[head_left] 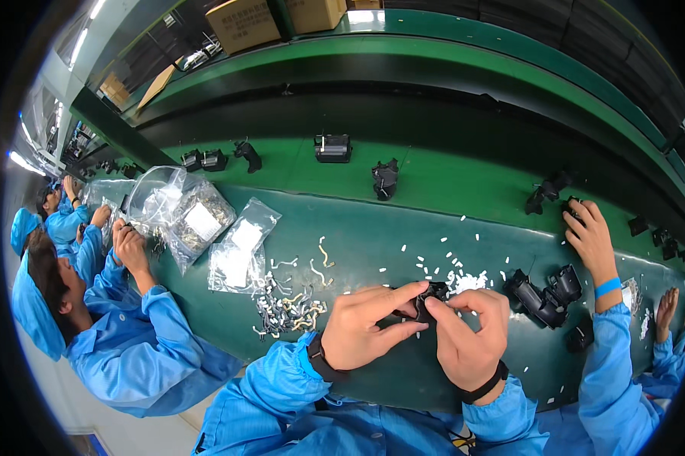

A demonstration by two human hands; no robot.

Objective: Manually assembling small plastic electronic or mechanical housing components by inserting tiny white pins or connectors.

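Over the near edge of the dark green table, my left hand [367,323] is closed on a small black plastic part [432,292], thumb and fingers pinching its side. My right hand [473,334] also pinches this part with thumb and forefinger; whether a smaller piece sits between those fingertips is hidden. Just beyond my hands lies a pile of tiny white pieces [469,282], some scattered outward. Left of my left hand is a heap of small bent strips [285,310], black, white and brass-coloured. Black plastic housings [544,298] lie right of my right hand.
Clear plastic bags [198,216] with labels lie at the left. A green belt [449,178] beyond the table carries spaced black assemblies [385,179]. A co-worker's hand [590,239] touches one at right; another co-worker [130,327] sits left. Cardboard boxes [241,26] stand on the upper shelf.
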